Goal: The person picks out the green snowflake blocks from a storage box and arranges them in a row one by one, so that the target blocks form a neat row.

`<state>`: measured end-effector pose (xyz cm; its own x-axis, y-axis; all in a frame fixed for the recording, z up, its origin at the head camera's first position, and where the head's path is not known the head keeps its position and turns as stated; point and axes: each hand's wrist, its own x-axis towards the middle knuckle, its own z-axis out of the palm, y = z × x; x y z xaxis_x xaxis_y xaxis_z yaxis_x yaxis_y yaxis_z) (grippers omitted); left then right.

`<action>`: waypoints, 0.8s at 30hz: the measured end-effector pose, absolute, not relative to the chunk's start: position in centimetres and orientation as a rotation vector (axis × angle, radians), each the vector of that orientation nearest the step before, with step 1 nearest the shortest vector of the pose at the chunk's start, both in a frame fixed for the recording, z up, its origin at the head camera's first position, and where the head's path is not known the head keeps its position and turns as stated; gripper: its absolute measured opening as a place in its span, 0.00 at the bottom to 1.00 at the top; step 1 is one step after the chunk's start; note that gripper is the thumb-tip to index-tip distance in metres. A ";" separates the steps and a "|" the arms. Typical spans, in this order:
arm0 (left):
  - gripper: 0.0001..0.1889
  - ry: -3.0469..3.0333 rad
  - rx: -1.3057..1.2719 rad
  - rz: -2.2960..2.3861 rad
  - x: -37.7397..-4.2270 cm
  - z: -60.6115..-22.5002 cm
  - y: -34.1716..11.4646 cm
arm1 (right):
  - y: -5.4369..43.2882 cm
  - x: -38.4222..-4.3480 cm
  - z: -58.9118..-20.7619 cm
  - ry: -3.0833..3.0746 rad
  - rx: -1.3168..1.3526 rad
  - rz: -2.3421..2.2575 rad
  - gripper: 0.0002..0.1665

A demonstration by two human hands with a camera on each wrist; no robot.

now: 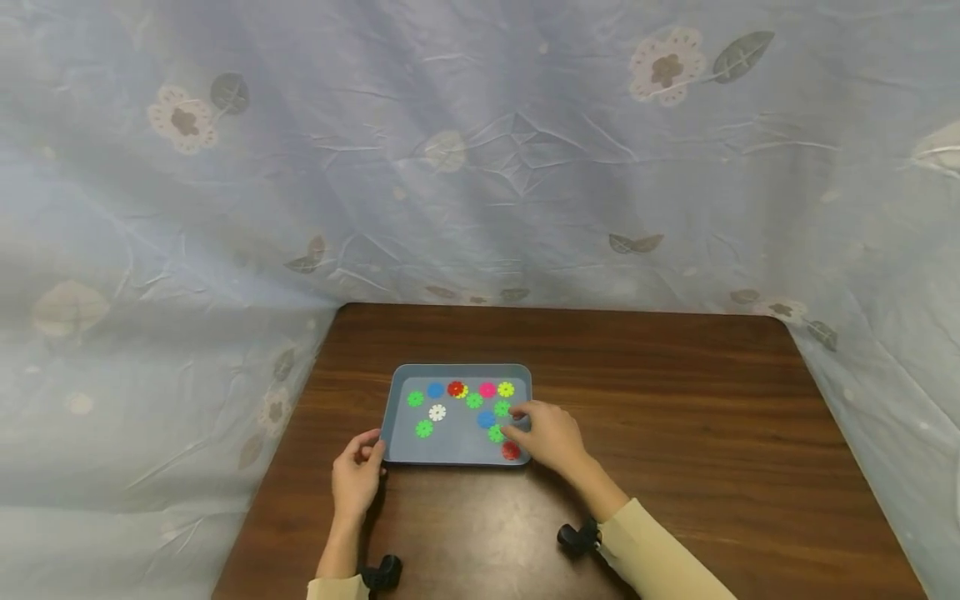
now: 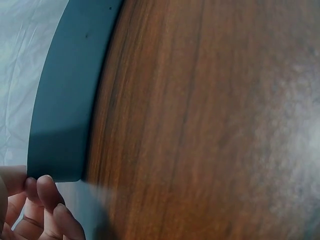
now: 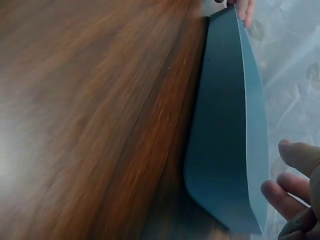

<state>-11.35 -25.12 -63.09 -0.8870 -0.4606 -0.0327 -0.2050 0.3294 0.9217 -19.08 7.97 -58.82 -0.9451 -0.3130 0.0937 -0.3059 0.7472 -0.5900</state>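
A grey-blue tray (image 1: 454,450) lies on the table, with several flower-shaped plastic discs spread over its floor. My left hand (image 1: 357,479) pinches the rim at the tray's near left corner; the left wrist view shows fingertips (image 2: 47,187) against that corner. Over the right side reaches my right hand (image 1: 553,437), thumb and fingers parted, with nothing visible between them. Closest to its fingertips are a green disc (image 1: 496,433), another green disc (image 1: 502,408) and a blue disc (image 1: 486,419). A red disc (image 1: 511,451) lies in the near right corner.
Farther back in the tray are a pink disc (image 1: 487,390), a yellow disc (image 1: 506,389) and a red disc (image 1: 455,388) overlapping a yellow one. A white disc (image 1: 437,412) lies left of centre. Patterned curtain (image 1: 480,208) surrounds the brown wooden table (image 1: 675,400).
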 end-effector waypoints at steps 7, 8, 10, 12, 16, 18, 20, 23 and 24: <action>0.12 -2.370 0.590 -1.572 -11.7 -63.1 -24.9 | 6.0 -20.2 -59.1 2.972 -0.583 -0.735 0.22; 0.12 -2.366 0.591 -1.572 -11.7 -63.1 -24.9 | 5.8 -20.3 -59.2 2.988 -0.597 -0.691 0.21; 0.12 -2.361 0.592 -1.571 -11.7 -63.1 -25.0 | 5.3 -20.5 -59.2 3.015 -0.619 -0.599 0.18; 0.12 -2.360 0.590 -1.568 -11.8 -63.1 -25.0 | 4.8 -20.7 -59.2 3.024 -0.632 -0.518 0.19; 0.12 -2.366 0.587 -1.565 -11.6 -63.0 -25.0 | 4.1 -20.8 -59.5 3.002 -0.617 -0.398 0.27; 0.12 -2.367 0.588 -1.562 -11.4 -62.9 -25.0 | 3.8 -20.8 -59.8 2.994 -0.606 -0.348 0.29; 0.12 -2.366 0.591 -1.561 -11.2 -62.8 -25.1 | 3.5 -20.8 -60.0 2.996 -0.600 -0.314 0.28; 0.12 -2.366 0.598 -1.555 -11.1 -62.8 -25.1 | 3.3 -20.9 -60.3 3.007 -0.594 -0.298 0.25; 0.12 -2.365 0.599 -1.555 -11.1 -62.8 -25.1 | 3.2 -20.9 -60.4 3.008 -0.593 -0.297 0.24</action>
<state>-11.10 -25.09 -62.79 -0.8850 -0.4653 -0.0182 -0.2011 0.3465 0.9162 -20.91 3.23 -60.36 -0.9240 -0.3817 -0.0225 -0.3699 0.9073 -0.1998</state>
